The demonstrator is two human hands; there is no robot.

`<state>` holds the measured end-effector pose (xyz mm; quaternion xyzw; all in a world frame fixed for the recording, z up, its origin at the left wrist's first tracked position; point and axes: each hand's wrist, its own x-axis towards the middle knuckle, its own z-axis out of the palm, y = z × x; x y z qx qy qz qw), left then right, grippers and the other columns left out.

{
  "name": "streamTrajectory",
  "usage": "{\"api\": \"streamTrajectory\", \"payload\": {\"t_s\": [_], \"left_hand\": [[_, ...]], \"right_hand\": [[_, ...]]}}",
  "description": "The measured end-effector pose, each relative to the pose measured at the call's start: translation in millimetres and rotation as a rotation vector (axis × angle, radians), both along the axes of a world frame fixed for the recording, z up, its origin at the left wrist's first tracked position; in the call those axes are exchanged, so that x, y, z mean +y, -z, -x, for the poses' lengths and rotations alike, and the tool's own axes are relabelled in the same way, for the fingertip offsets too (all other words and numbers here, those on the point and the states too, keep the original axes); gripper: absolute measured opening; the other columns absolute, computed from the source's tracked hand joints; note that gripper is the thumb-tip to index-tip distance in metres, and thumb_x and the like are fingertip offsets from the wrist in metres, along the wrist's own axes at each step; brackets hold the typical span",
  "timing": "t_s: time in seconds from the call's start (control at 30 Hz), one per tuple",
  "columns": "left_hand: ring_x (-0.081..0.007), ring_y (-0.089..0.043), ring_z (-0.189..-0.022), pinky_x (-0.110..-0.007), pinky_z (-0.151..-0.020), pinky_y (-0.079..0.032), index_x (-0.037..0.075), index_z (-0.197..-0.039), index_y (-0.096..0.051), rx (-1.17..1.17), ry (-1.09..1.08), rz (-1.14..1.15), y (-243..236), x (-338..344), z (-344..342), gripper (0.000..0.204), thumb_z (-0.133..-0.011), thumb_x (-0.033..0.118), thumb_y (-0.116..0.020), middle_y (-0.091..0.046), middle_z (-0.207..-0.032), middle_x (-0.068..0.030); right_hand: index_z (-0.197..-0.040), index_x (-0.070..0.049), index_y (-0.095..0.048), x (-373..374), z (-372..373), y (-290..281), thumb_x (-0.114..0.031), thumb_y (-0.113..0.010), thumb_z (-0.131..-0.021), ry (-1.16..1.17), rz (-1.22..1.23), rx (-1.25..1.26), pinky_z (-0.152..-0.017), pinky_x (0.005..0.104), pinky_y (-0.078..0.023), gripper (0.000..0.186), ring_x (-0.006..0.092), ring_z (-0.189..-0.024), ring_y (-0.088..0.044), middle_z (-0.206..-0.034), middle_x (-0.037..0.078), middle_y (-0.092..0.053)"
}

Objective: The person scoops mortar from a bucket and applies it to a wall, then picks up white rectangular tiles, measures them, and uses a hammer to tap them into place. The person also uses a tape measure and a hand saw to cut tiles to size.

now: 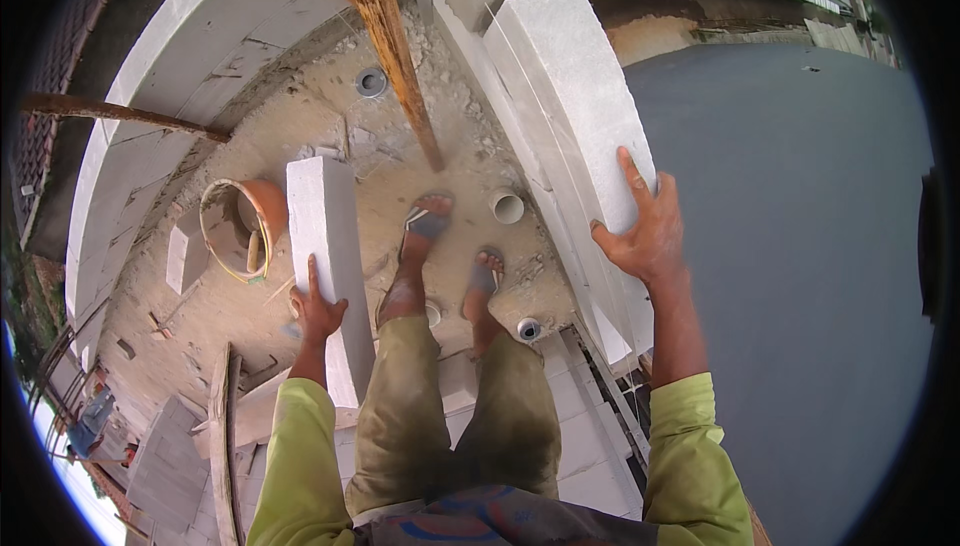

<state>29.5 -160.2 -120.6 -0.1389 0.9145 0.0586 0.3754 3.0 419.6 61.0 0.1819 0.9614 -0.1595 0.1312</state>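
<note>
My left hand (320,311) grips a long white lightweight concrete block (325,201) beside my left leg. Its thumb and index finger lie along the block, and the other fingers are partly hidden. To the right, my right hand (645,221) clasps the near part of another white concrete block (570,66), which lies along the top of a low block wall (505,111). The thumb and index finger are spread over its upper face, while the remaining fingers reach around the outer edge. A thin string line runs along the wall beside that block.
An orange bucket (265,208) with a stick inside stands left on sandy ground. Wooden props (390,46) slant down from above. Pipe ends (507,207) stick up near my feet. A curved block wall (170,86) borders the left; a grey surface (780,246) extends right.
</note>
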Motion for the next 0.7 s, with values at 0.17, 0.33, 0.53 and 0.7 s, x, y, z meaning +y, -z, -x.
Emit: {"api": "streamTrajectory", "payload": {"t_s": [0.17,0.33,0.53,0.7], "left_hand": [[-0.0611,-0.039,-0.146,-0.068,-0.120,-0.043,0.052,-0.177,-0.006,0.080,-0.035,0.007,51,21,-8,0.138,-0.077,0.021,-0.095,-0.037,-0.150,-0.0360],[-0.0599,-0.040,-0.146,-0.067,-0.121,-0.041,0.051,-0.178,-0.005,0.159,-0.085,-0.046,101,34,-15,0.137,-0.079,0.024,-0.096,-0.036,-0.151,-0.0373],[-0.0613,-0.041,-0.143,-0.066,-0.123,-0.037,0.042,-0.180,-0.005,0.220,-0.131,-0.066,142,42,-36,0.139,-0.077,0.021,-0.097,-0.036,-0.151,-0.0417],[-0.0632,-0.042,-0.141,-0.066,-0.122,-0.037,0.039,-0.180,-0.009,0.299,-0.119,-0.070,164,57,-54,0.137,-0.077,0.021,-0.096,-0.036,-0.150,-0.0434]], "right_hand": [[-0.171,-0.035,-0.048,-4,-6,27,-0.029,-0.093,-0.068,-0.026,0.013,0.033,-0.094,0.0516,-0.058,0.113,0.0401,-0.107,-0.061,-0.121,0.021,-0.054],[-0.171,-0.029,-0.048,-13,-2,29,-0.028,-0.092,-0.068,-0.037,-0.016,0.079,-0.094,0.0511,-0.059,0.112,0.0389,-0.107,-0.060,-0.119,0.020,-0.054],[-0.171,-0.025,-0.049,-21,4,33,-0.025,-0.089,-0.068,-0.053,-0.048,0.078,-0.090,0.0507,-0.058,0.110,0.0381,-0.103,-0.059,-0.114,0.019,-0.054],[-0.170,-0.023,-0.051,-21,3,35,-0.023,-0.088,-0.067,-0.033,-0.034,0.090,-0.087,0.0498,-0.057,0.109,0.0361,-0.100,-0.058,-0.116,0.019,-0.053]]}}
